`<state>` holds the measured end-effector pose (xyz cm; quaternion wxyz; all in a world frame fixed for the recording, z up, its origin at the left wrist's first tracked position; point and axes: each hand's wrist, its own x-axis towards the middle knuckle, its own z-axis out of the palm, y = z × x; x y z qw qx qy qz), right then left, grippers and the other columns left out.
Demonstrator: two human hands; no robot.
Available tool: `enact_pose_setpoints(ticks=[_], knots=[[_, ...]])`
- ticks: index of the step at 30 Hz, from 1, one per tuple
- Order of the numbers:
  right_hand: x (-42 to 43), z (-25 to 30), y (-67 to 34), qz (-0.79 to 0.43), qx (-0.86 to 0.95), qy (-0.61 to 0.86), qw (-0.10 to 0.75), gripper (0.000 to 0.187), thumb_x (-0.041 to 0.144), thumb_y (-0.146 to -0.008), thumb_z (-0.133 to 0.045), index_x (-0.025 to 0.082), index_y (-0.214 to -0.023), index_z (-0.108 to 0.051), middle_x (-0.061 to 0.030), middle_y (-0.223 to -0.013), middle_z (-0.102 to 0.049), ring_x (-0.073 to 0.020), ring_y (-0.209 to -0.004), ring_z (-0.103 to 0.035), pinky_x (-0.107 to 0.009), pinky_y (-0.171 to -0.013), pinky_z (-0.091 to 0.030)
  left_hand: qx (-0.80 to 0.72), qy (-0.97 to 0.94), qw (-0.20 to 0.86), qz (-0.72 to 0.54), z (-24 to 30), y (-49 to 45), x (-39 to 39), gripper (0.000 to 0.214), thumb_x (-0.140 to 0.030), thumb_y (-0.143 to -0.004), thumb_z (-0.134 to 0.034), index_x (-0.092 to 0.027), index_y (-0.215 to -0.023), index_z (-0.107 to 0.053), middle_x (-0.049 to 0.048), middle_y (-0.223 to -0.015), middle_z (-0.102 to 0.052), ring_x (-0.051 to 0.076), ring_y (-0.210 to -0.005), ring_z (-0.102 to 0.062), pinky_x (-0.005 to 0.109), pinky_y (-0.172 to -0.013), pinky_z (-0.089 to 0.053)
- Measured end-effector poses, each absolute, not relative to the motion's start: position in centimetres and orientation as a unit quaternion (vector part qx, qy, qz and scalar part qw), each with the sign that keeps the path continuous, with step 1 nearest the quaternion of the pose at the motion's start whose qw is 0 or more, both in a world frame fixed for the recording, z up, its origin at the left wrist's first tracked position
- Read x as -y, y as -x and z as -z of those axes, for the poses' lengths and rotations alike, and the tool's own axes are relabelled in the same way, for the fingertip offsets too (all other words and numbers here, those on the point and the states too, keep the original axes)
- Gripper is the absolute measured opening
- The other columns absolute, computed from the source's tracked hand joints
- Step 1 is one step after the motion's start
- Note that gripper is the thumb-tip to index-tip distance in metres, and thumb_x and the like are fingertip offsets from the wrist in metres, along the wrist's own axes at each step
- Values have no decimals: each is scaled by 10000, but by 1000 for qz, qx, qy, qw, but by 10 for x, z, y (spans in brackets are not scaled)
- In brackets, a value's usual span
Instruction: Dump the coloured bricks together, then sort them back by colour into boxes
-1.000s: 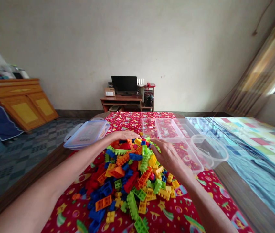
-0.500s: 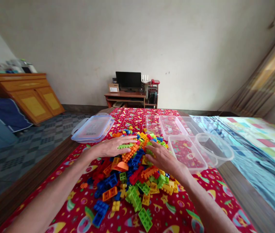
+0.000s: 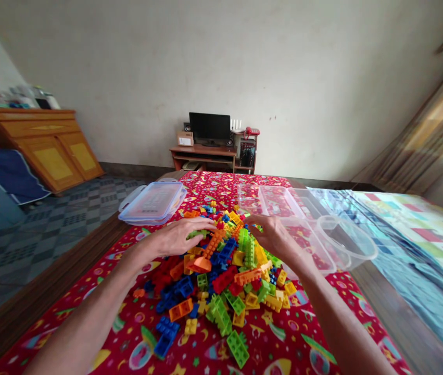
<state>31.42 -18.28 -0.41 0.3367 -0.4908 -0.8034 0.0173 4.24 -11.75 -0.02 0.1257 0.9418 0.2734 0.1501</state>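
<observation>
Head view: left hand [image 3: 178, 236] and right hand [image 3: 274, 233] curve loosely over toy building bricks [image 3: 224, 279], any grip on one unclear; light, low contact should limit scattering.

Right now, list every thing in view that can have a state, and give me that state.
Left hand: open, fingers stretched over the bricks
Right hand: fingers bent down, grip hidden
Bricks: heaped loosely
See-through bins: uncovered
Round tub: uncovered
Lids: stacked
Tablecloth: spread under the bricks
Monitor: screen dark
Cabinet doors: shut
Curtain: hanging in folds
</observation>
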Motion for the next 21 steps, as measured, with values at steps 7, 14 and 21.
enact_pose_setpoints(ticks=[7,14,21], knots=[[160,23,-293,-24,860,469,200,275,72,-814,-555,187,-1015,-703,-79,-986,-729,-190,-950,-674,-283,-831,-518,-323,-919,86,-210,11,-53,118,336,-306,-926,-400,-226,-1104,-673,51,-1060,-682,187,-986,-634,311,-926,-485],[165,39,-297,39,871,437,222,241,78,-848,-505,168,-1004,-663,-89,-920,-683,-190,-943,-620,-303,-865,-487,-362,-905,77,-211,23,-67,121,476,-196,-769,-485,-214,-1228,-610,56,-1215,-648,215,-1085,-616,319,-971,-474],[168,24,-297,44,830,492,259,172,230,-944,-480,171,-838,-602,-43,-718,-626,-147,-695,-583,-235,-653,-406,-395,-867,120,-280,18,-66,122,377,-349,-891,-430,-191,-1141,-663,55,-1128,-711,216,-1026,-658,314,-966,-468]])
